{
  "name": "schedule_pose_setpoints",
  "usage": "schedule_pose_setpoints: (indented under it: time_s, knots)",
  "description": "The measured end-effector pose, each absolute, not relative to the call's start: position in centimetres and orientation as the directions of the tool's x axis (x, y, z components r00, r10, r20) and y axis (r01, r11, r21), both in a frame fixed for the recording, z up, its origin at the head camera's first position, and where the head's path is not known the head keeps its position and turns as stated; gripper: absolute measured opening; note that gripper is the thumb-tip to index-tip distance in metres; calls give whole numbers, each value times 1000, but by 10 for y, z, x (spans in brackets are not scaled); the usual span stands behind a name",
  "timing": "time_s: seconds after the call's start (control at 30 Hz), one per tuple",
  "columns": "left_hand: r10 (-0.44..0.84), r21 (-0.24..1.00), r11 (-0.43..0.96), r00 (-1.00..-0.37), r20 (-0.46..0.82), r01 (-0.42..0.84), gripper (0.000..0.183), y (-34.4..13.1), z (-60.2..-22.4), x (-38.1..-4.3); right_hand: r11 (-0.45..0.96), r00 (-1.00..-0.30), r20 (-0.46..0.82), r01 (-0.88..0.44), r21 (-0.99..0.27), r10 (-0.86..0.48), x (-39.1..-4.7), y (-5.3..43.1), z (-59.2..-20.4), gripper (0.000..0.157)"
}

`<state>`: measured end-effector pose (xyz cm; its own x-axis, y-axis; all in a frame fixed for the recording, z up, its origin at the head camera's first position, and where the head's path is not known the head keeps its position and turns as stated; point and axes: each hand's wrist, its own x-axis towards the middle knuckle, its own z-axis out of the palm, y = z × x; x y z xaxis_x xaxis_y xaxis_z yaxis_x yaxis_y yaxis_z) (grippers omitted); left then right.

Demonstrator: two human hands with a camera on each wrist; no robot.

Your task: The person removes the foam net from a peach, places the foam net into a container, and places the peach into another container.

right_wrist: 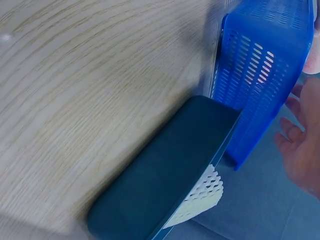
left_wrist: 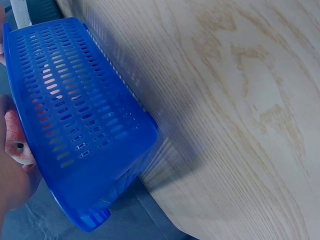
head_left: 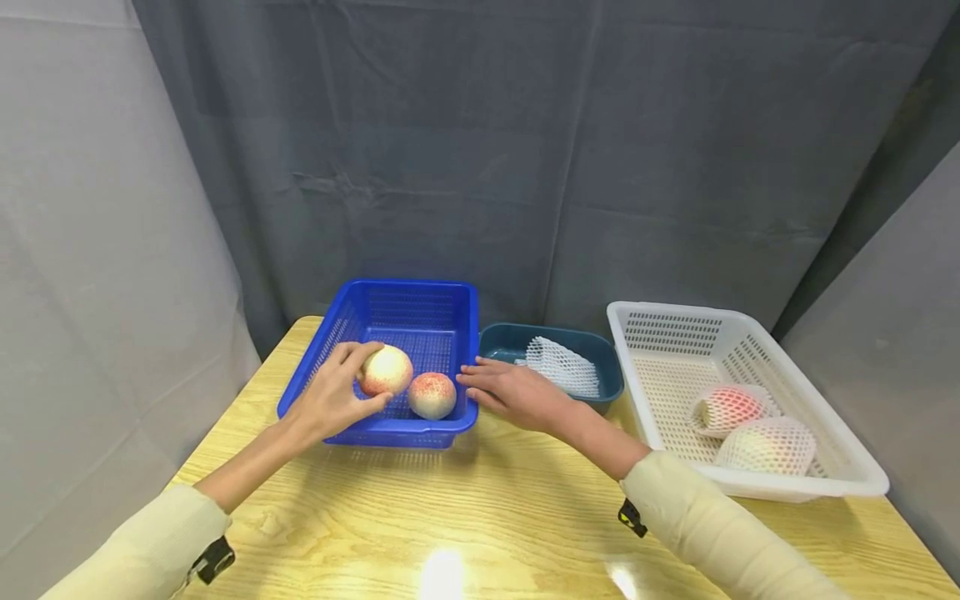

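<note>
My left hand (head_left: pixel 337 390) grips a pale yellow and red peach (head_left: pixel 388 370) inside the blue basket (head_left: pixel 456 427), fingers and thumb on either side of it. The left wrist view shows part of this peach (left_wrist: pixel 17 137) behind the basket's perforated wall. A second peach (head_left: pixel 432 396), redder on top, sits bare in the basket just right of the held one. My right hand (head_left: pixel 517 390) hovers with extended fingers at the basket's right rim and holds nothing. Whether its fingertips touch the rim, I cannot tell.
Right of the blue basket, a dark teal bin (head_left: pixel 611 377) holds white foam netting (head_left: pixel 562 367). Farther right, a white basket (head_left: pixel 637 367) contains two peaches in foam nets (head_left: pixel 731 410). All stand on a wooden table (head_left: pixel 360 508) before a grey curtain (head_left: pixel 465 167).
</note>
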<state>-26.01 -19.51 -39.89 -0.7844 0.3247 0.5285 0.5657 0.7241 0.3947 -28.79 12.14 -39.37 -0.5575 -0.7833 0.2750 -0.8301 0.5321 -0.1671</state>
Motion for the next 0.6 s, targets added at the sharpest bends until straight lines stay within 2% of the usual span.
schedule_pose_setpoints:
  time_s: [0.6]
  knots:
    - [332, 376, 733, -781, 528, 566, 68, -194, -401, -265, 460, -490, 303, -872, -167, -818, -294, 110, -405, 33]
